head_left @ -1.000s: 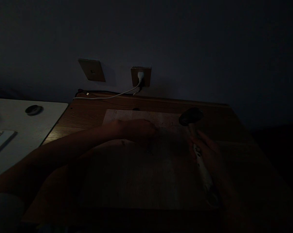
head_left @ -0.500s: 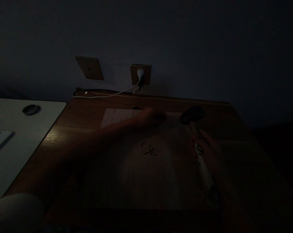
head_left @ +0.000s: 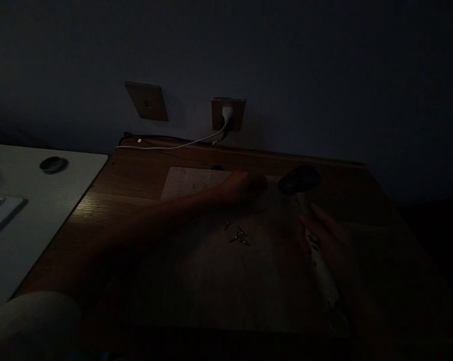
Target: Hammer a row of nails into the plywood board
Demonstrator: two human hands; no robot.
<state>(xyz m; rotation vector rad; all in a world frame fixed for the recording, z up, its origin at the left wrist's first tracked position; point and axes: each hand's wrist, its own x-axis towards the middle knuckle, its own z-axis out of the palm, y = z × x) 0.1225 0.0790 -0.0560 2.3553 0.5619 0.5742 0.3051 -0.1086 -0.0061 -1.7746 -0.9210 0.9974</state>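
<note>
**Hammer in the right hand, small nails on a board between the hands**

The right hand [head_left: 324,245] has a closed grip around the white handle of a hammer [head_left: 318,255], whose dark head points toward the wall. A cluster of small metal nails [head_left: 237,234] lies on a wooden board [head_left: 226,281] on the wooden tabletop [head_left: 98,210]. The left hand [head_left: 245,187] is beyond them, beside a pale sheet [head_left: 191,183], its grip too dim to tell. A white cable [head_left: 181,144] runs from a wall socket [head_left: 228,114].
</note>
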